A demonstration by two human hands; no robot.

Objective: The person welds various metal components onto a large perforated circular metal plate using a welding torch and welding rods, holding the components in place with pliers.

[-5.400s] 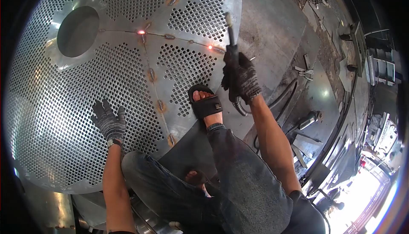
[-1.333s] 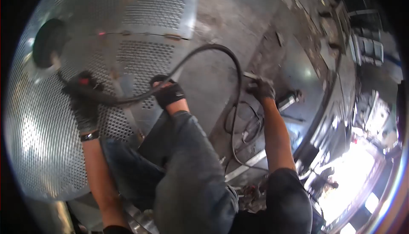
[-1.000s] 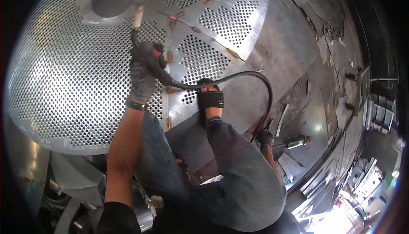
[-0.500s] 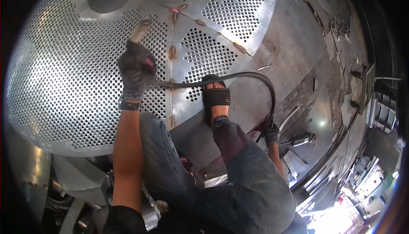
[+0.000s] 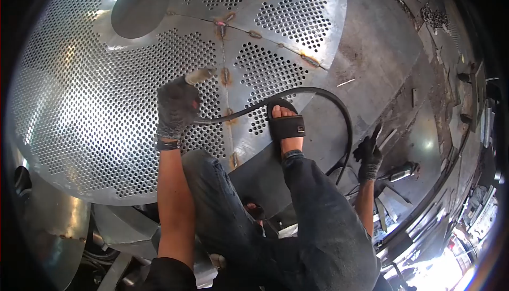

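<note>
In my gloved left hand (image 5: 177,105) is a welding torch (image 5: 200,76), its pale nozzle pointing right over a domed perforated metal sheet (image 5: 111,116). Red shows on the torch beside my fingers. From its rear a black cable (image 5: 318,90) arcs across the sheet and past my sandalled foot (image 5: 286,124), then bends down behind my right leg. My gloved right hand (image 5: 369,158) is off to the right with thumb and a finger spread, apart from the cable. Just beside its wrist lies a power tool resembling an angle grinder (image 5: 403,172).
Rusty weld beads (image 5: 226,75) mark the seams between the perforated panels. A large round hole (image 5: 140,10) opens near the top. Metal strips and offcuts (image 5: 419,209) lie at lower right. Bent sheet metal (image 5: 119,225) stands at lower left.
My right hand has let go of the cable and moved right, its fingers spreading. The torch nozzle has swung from pointing up to pointing right. The whole view has shifted slightly.
</note>
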